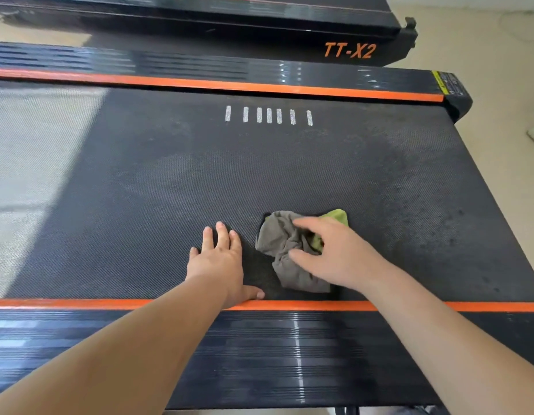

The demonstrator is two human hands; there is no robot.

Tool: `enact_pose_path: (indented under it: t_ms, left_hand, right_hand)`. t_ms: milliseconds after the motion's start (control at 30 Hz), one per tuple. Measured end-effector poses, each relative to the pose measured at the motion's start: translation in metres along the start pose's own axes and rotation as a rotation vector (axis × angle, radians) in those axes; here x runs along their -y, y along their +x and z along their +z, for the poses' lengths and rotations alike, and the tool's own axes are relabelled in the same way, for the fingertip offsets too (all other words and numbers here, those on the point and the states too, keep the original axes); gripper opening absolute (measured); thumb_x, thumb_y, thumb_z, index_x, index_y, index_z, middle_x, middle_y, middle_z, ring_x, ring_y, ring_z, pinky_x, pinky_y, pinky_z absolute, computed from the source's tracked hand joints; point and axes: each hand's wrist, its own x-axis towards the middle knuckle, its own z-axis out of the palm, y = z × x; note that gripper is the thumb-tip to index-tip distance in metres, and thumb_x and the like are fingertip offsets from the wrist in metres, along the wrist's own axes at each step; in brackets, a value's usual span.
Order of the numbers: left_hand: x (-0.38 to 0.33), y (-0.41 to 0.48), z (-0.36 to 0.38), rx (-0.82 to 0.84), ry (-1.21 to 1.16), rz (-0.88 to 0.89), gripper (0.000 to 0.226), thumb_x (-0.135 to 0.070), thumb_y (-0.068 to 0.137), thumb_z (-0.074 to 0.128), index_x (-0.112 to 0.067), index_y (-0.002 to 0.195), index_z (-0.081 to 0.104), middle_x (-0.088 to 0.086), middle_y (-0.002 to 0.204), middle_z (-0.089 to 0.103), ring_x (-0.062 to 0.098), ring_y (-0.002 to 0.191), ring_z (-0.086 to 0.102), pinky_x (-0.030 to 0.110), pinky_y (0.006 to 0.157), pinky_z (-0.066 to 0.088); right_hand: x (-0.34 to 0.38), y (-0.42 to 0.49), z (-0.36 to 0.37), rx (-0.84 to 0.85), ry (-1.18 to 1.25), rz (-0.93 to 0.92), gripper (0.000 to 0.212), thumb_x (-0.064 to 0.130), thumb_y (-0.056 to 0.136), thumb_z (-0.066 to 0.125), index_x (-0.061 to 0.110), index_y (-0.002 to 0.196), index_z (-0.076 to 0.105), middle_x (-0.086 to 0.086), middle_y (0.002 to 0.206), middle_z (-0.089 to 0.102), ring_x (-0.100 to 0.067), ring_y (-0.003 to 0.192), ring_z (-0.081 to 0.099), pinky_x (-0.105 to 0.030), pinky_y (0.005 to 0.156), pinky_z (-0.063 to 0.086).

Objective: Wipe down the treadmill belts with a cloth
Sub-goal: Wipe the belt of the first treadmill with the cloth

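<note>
Cloth [277,241]: the part beneath the fingers and palm of the right hand [334,256] is hidden.
Belt [170,175]: cut off well left of the fingertips of the left hand [221,262].
Warning label [448,83]: print too small to read.

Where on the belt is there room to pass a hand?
Free: the belt between the white marks and the cloth, and right of the cloth. Crowded: by the near orange strip, where the left hand lies flat beside the right hand on the cloth.
</note>
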Motion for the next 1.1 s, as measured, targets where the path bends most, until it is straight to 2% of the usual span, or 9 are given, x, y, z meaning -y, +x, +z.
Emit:
enact_pose_path:
  t_ms: [167,300,400,533,700,767,967,1033,1100]
  left_hand:
    - [0.001,0.001,0.001,0.001,0.013,0.005,0.142,-0.090,0.070,0.061,-0.011,0.162,-0.014,0.013,0.169,-0.024,0.039,0.156,-0.016,0.058,0.126,0.017]
    - [0.002,0.002,0.001,-0.003,0.006,0.010,0.142,-0.089,0.070,0.062,-0.011,0.162,-0.014,0.013,0.168,-0.024,0.040,0.156,-0.016,0.058,0.125,0.017]
    - [0.002,0.002,0.002,-0.009,0.006,0.014,0.143,-0.090,0.069,0.061,-0.011,0.162,-0.013,0.014,0.169,-0.022,0.039,0.156,-0.015,0.058,0.125,0.018]
    - [0.002,0.000,0.001,-0.008,0.018,0.015,0.143,-0.091,0.069,0.060,-0.011,0.162,-0.014,0.013,0.168,-0.023,0.039,0.156,-0.015,0.058,0.125,0.017]
    - [0.001,0.001,0.000,0.007,0.021,0.013,0.143,-0.090,0.070,0.061,-0.011,0.162,-0.015,0.014,0.168,-0.025,0.039,0.156,-0.016,0.058,0.125,0.016]
    - [0.000,0.001,-0.001,0.015,0.026,0.009,0.143,-0.090,0.070,0.062,-0.011,0.162,-0.015,0.014,0.168,-0.025,0.040,0.156,-0.015,0.059,0.125,0.017]
    - [0.001,0.001,0.001,-0.022,-0.010,0.010,0.135,-0.080,0.075,0.066,-0.010,0.163,-0.009,0.012,0.169,-0.020,0.038,0.157,-0.014,0.057,0.124,0.019]
    - [0.003,0.000,0.001,-0.018,-0.020,0.011,0.141,-0.088,0.069,0.064,-0.012,0.163,-0.010,0.010,0.170,-0.020,0.036,0.157,-0.014,0.056,0.125,0.018]
    - [0.003,-0.002,0.001,-0.010,-0.014,0.013,0.142,-0.090,0.069,0.062,-0.014,0.163,-0.012,0.009,0.170,-0.022,0.035,0.157,-0.015,0.056,0.126,0.017]
  right_hand:
    - [0.009,-0.009,0.018,0.128,-0.346,0.072,0.090,0.071,0.071,0.072,0.047,0.150,0.038,0.008,0.141,0.043,-0.025,0.134,0.040,-0.041,0.101,0.048]
    - [0.035,-0.011,0.049,0.008,-0.503,-0.128,0.052,0.050,0.086,0.066,0.042,0.135,0.051,0.002,0.125,0.044,-0.027,0.120,0.045,-0.034,0.081,0.048]
    - [0.029,-0.008,0.050,-0.031,-0.447,-0.189,0.042,0.058,0.084,0.063,0.042,0.123,0.061,0.007,0.112,0.047,-0.022,0.116,0.049,-0.032,0.076,0.046]
    - [-0.021,0.009,0.015,-0.124,-0.399,0.089,0.040,0.062,0.077,0.069,0.034,0.106,0.071,0.003,0.110,0.048,-0.027,0.120,0.048,-0.039,0.089,0.052]
    - [-0.047,0.014,-0.003,-0.225,-0.353,0.347,0.036,0.056,0.086,0.063,0.033,0.112,0.071,-0.002,0.121,0.050,-0.031,0.123,0.046,-0.044,0.087,0.049]
    - [-0.021,0.009,0.011,-0.220,-0.328,0.283,0.034,0.057,0.084,0.061,0.032,0.104,0.072,0.000,0.111,0.051,-0.030,0.119,0.050,-0.041,0.085,0.050]
    - [0.044,-0.008,0.055,0.052,-0.367,-0.247,0.035,0.059,0.084,0.062,0.034,0.105,0.072,0.008,0.100,0.047,-0.022,0.114,0.050,-0.033,0.079,0.048]
    - [0.016,-0.002,0.037,0.036,-0.400,-0.216,0.036,0.061,0.078,0.063,0.036,0.103,0.070,0.009,0.105,0.052,-0.019,0.116,0.051,-0.034,0.083,0.052]
    - [-0.021,0.008,0.009,-0.065,-0.401,-0.021,0.039,0.065,0.076,0.060,0.035,0.099,0.071,0.007,0.106,0.056,-0.024,0.115,0.057,-0.037,0.085,0.055]
